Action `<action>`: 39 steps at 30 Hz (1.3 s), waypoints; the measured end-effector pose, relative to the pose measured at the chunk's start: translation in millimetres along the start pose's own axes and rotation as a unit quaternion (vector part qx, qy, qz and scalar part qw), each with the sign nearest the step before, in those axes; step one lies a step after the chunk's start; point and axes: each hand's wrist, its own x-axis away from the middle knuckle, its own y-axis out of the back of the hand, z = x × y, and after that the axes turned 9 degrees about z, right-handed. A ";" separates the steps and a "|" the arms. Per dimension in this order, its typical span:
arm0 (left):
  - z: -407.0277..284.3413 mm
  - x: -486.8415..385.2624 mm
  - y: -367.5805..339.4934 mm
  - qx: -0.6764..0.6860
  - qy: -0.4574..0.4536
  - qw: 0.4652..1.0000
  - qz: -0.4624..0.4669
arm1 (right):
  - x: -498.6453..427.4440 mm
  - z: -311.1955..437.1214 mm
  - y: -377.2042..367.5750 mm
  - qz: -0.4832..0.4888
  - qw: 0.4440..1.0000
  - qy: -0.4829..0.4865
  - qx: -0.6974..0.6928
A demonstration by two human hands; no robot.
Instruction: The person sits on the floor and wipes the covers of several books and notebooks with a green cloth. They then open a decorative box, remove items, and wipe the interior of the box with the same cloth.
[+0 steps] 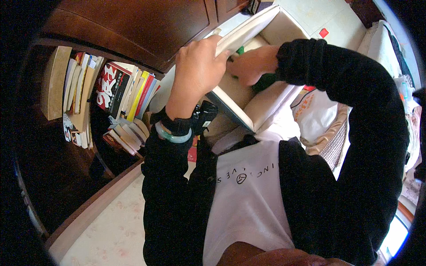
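Note:
A cream-lined storage box (229,103) with a dark outer side stands tilted in front of me. My left hand (199,65) grips its upper left rim, fingers over the edge and thumb towards the inside. A black strapped device and a pale green bangle (173,133) sit on that wrist. Reaching into the box from the right, my right hand (251,65) is bent downwards and its fingertips are blurred and partly hidden. A dark green item (265,82) lies beneath it in the box. Whether the right fingers hold anything cannot be made out.
Several books (133,93) fill dark wooden shelves on the left. A brown wooden cabinet panel (143,26) rises beyond the box. At right are a white plastic bag (316,113) and a woven, fabric-edged basket (329,149). A small red object (323,32) lies on the tiled floor.

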 end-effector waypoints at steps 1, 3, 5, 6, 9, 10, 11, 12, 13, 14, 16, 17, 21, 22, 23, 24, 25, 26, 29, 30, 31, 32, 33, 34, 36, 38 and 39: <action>0.2 0.9 0.0 -0.002 0.006 1.000 0.006 | -0.2 5.4 1.0 -0.014 1.000 0.022 0.010; 0.0 2.4 0.4 -0.005 0.013 1.000 0.008 | 1.7 20.8 6.2 -0.042 0.996 0.066 0.031; -0.3 4.3 -0.2 -0.009 0.012 1.000 0.003 | 13.5 38.0 6.1 -0.092 0.988 0.125 -0.013; -0.4 5.2 -0.9 -0.002 0.013 1.000 0.004 | 17.4 45.3 10.1 -0.079 0.985 0.145 -0.043; 1.5 9.2 -5.9 0.017 -0.001 1.000 -0.014 | 20.7 64.7 14.9 -0.055 0.979 0.176 -0.091; 3.9 10.4 -7.2 0.024 -0.003 1.000 -0.016 | 21.2 63.3 16.9 -0.060 0.984 0.153 -0.066; 7.4 10.8 -7.8 0.029 -0.012 0.999 -0.020 | 19.4 62.5 17.2 -0.052 0.992 0.110 -0.035; 11.1 11.1 -9.0 0.031 -0.016 0.999 -0.022 | 19.3 54.3 17.9 -0.063 0.993 0.093 -0.021; 15.3 11.1 -9.4 0.028 -0.026 0.999 -0.023 | 21.7 42.6 18.4 -0.074 0.994 0.076 -0.007; 19.9 10.9 -9.3 0.022 -0.030 0.999 -0.022 | 18.7 34.4 18.9 -0.082 0.994 0.070 0.025; 29.6 5.4 -6.3 0.034 -0.048 0.998 -0.007 | 25.1 14.8 12.6 -0.103 0.993 0.036 0.050; 33.6 1.9 -3.5 0.036 -0.027 0.999 0.015 | 36.8 1.3 9.9 -0.082 0.996 0.021 0.020; 41.4 -22.7 12.6 0.025 -0.097 0.994 0.044 | 81.3 -21.5 -9.3 -0.040 0.986 -0.151 0.065; 40.4 -28.5 15.5 0.032 -0.129 0.990 0.053 | 90.5 -20.9 -15.3 -0.083 0.988 -0.127 0.041; 38.6 -33.9 16.3 0.025 -0.147 0.986 0.068 | 98.4 -19.2 -24.1 -0.118 0.986 -0.118 0.016; 36.4 -36.9 15.8 0.023 -0.142 0.987 0.071 | 102.4 -16.7 -27.9 -0.139 0.983 -0.116 -0.008; 34.7 -39.5 14.9 0.020 -0.138 0.987 0.075 | 103.3 -13.9 -29.3 -0.162 0.982 -0.091 -0.022; 33.2 -41.5 13.9 0.015 -0.133 0.988 0.078 | 102.4 -9.8 -30.0 -0.173 0.982 -0.071 -0.036; 33.4 -40.4 9.0 0.026 -0.099 0.992 0.077 | 100.7 2.9 -27.2 -0.250 0.965 0.043 -0.062; 35.4 -38.6 7.6 0.033 -0.114 0.990 0.073 | 100.2 6.8 -24.9 -0.247 0.962 0.065 -0.093; 37.9 -35.3 6.6 0.034 -0.108 0.991 0.078 | 100.6 9.7 -21.6 -0.243 0.958 0.088 -0.123; 40.9 -31.3 5.2 0.037 -0.102 0.991 0.081 | 103.3 11.2 -20.9 -0.240 0.945 0.137 -0.174; 43.8 -26.9 3.8 0.046 -0.102 0.992 0.057 | 106.4 9.9 -18.2 -0.224 0.939 0.113 -0.235; 46.8 -21.5 2.5 0.056 -0.101 0.993 0.033 | 109.2 7.8 -17.1 -0.222 0.921 0.132 -0.292; 51.9 -10.5 0.3 0.061 -0.090 0.994 -0.005 | 113.8 -0.5 -18.4 -0.271 0.861 0.199 -0.382; 53.2 -1.8 -5.7 0.102 -0.068 0.992 -0.043 | 120.7 -17.5 -19.4 -0.326 0.848 0.152 -0.389; 53.4 1.3 -7.8 0.121 -0.041 0.990 -0.059 | 123.5 -24.9 -22.7 -0.365 0.828 0.150 -0.399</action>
